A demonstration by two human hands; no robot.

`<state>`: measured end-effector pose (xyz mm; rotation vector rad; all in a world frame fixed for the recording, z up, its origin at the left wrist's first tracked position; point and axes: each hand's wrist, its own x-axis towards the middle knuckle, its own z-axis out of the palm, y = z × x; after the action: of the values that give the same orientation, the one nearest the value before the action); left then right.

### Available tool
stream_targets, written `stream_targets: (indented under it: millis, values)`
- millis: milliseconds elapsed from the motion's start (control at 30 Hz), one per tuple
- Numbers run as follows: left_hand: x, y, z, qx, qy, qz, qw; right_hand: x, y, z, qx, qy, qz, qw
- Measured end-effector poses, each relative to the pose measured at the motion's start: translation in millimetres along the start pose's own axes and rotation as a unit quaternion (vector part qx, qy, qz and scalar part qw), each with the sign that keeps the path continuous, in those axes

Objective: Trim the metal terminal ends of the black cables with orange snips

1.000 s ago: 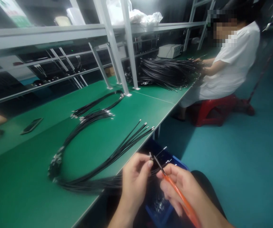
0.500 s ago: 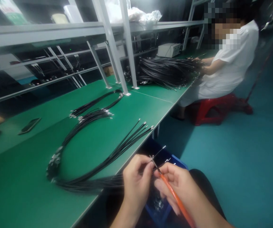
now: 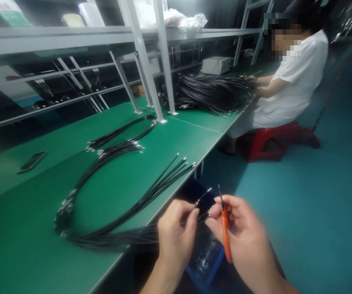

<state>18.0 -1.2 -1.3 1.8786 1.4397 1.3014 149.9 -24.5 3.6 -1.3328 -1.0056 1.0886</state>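
Thumb and forefinger of my left hand (image 3: 176, 230) pinch a thin black cable (image 3: 202, 197) close to its end. More black cables (image 3: 127, 237) run from behind this hand back onto the green table. In my right hand (image 3: 243, 232) is an orange-handled tool (image 3: 225, 232) with a thin dark tip, pointing up; the frames do not show its exact kind. The tool's tip is apart from the cable end, to its right. Below both hands sits a blue bin (image 3: 208, 269) with small shiny pieces inside, partly hidden by the hands.
A tied cable bundle (image 3: 64, 214) curves over the green table (image 3: 16, 241), with another loop (image 3: 120, 128) behind it. A phone (image 3: 32, 162) lies at left. Shelf posts (image 3: 151, 81) rise from the table. A co-worker in white (image 3: 298, 81) sits on a red stool (image 3: 264, 143) beside a large cable pile (image 3: 212, 94).
My right hand has drawn the tool away from the cable end to the right and turned it more upright. My left hand keeps its pinch nearly in place.
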Motion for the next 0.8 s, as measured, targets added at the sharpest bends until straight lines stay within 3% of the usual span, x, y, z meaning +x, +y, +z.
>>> stream_targets:
  millis: [100,267,433,567,667,800]
  values:
    - [-2.4,-0.8,-0.3,0.01,-0.023,0.011,1.0,7.1,-1.7,6.0,-0.01,0.021,-0.072,0.997]
    - [-6.1,-2.6,-1.8,-0.005,-0.039,0.01,0.999,15.3,1.7,14.5,-0.018,0.029,-0.131,0.991]
    - [-3.0,-5.1,-4.8,-0.075,-0.057,-0.045,0.995,10.3,17.0,13.4,-0.096,0.044,-0.15,0.983]
    - [3.3,-12.7,-10.8,-0.169,-0.083,-0.111,0.976,2.2,13.6,1.4,-0.112,-0.072,-0.133,0.982]
    - [7.9,-20.1,-17.8,-0.238,-0.108,-0.13,0.956,3.8,0.4,-15.2,-0.049,-0.197,-0.019,0.979]
    - [11.3,-23.5,-25.7,-0.303,-0.137,-0.121,0.935,14.8,-7.5,-30.2,0.077,-0.349,0.118,0.927]
